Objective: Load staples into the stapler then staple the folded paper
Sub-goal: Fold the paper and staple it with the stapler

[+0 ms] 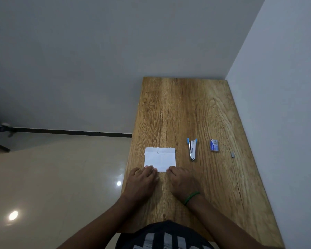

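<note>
A folded white paper [160, 159] lies flat near the table's left edge. My left hand [142, 180] rests with its fingertips on the paper's near left corner. My right hand [182, 180], a green band on its wrist, touches the near right corner with curled fingers. To the right of the paper lies a small silver stapler [192, 149] with blue ends, apart from both hands. Farther right is a small blue box of staples [214, 145], and beyond it a short grey strip of staples [233, 154].
The wooden table [187, 108] runs away from me, with a white wall along its right side and far end. Its left edge drops to a glossy tiled floor [61, 177].
</note>
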